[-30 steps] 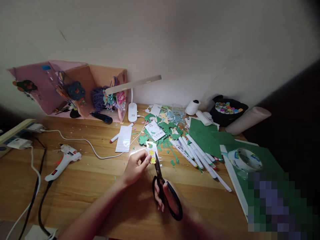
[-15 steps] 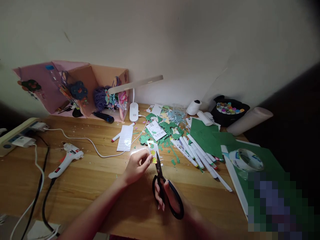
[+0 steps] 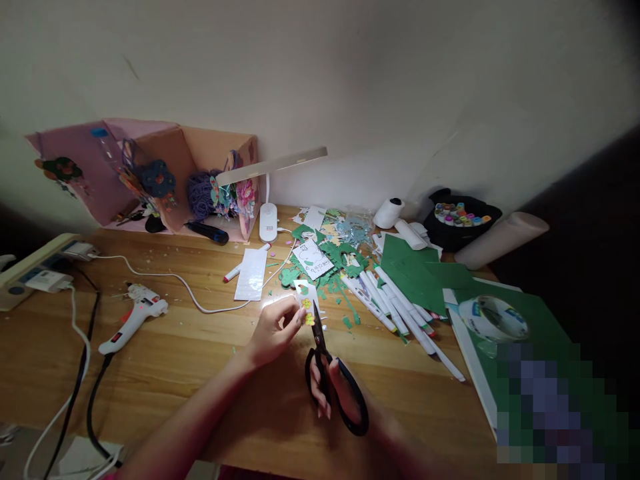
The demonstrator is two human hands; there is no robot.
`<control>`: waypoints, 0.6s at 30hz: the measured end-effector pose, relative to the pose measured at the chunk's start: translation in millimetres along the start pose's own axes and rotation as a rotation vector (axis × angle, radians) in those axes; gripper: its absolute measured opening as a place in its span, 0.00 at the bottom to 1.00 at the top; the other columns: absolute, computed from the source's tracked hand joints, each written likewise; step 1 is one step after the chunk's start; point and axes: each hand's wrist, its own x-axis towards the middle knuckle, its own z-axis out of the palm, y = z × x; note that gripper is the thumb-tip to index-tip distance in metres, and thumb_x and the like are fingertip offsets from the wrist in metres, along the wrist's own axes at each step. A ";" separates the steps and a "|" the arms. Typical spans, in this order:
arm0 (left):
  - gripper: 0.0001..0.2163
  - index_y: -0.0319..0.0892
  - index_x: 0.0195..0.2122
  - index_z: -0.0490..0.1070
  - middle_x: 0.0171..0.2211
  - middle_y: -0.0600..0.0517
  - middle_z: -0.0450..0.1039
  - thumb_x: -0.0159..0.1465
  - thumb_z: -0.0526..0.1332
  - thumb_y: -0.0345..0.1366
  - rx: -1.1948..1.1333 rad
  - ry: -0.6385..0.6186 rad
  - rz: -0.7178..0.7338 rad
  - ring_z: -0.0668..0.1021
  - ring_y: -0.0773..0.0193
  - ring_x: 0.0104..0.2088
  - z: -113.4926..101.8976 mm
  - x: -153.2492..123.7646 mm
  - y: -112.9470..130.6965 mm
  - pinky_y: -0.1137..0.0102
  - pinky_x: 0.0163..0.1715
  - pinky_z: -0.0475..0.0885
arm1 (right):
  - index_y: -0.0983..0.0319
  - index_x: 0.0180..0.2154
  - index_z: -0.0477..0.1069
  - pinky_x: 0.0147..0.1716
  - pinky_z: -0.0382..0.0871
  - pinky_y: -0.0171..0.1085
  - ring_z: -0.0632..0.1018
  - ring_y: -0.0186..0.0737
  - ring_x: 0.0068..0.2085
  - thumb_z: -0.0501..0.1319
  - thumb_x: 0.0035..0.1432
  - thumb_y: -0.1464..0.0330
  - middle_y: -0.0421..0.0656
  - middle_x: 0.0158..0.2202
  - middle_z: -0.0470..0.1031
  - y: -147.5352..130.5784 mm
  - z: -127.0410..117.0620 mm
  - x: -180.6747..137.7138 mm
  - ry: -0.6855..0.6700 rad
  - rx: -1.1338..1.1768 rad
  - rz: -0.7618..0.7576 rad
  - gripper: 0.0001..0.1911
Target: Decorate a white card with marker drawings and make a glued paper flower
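My left hand [image 3: 277,328] pinches a small strip of white paper [image 3: 306,291] with yellow flowers on it, between thumb and forefinger. In my right hand [image 3: 327,387] is a pair of black-handled scissors [image 3: 320,343], fingers and thumb through the loops. The blades point up and away, right at the paper strip's right edge. Whether the blades have paper between them is hard to make out. Just beyond the strip lie green paper scraps [image 3: 340,257] and a white card with line drawings [image 3: 313,259].
Several white markers [image 3: 395,300] lie right of the scraps, near green sheets [image 3: 413,270] and a tape roll [image 3: 493,319]. A glue gun [image 3: 133,320] with its cord is on the left. A desk lamp [image 3: 269,223] stands behind, beside a pink box [image 3: 215,143].
The paper strip has tilted slightly in my left hand. The scissors and both hands stay in nearly the same place.
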 end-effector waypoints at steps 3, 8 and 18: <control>0.16 0.41 0.22 0.61 0.21 0.55 0.59 0.65 0.51 0.41 -0.006 -0.003 -0.008 0.63 0.67 0.24 -0.3 0.2 0.2 0.72 0.26 0.59 | 0.61 0.28 0.59 0.14 0.61 0.28 0.60 0.25 0.12 0.46 0.48 0.37 0.32 0.14 0.58 0.8 -1.1 -0.2 -0.010 0.025 0.031 0.32; 0.16 0.41 0.22 0.61 0.22 0.55 0.60 0.65 0.52 0.42 -0.027 -0.011 -0.026 0.63 0.67 0.25 -1.0 1.4 -1.0 0.72 0.27 0.59 | 0.61 0.28 0.59 0.14 0.60 0.27 0.59 0.25 0.13 0.47 0.49 0.38 0.31 0.14 0.58 0.1 -2.5 -1.2 -0.037 0.037 0.050 0.32; 0.17 0.41 0.23 0.61 0.22 0.55 0.60 0.65 0.51 0.46 -0.094 0.001 -0.100 0.63 0.68 0.24 -1.2 3.5 -3.2 0.73 0.26 0.59 | 0.61 0.29 0.58 0.15 0.57 0.28 0.59 0.26 0.14 0.46 0.50 0.38 0.32 0.16 0.58 -11.2 -1.4 -5.1 -0.064 -0.062 0.067 0.31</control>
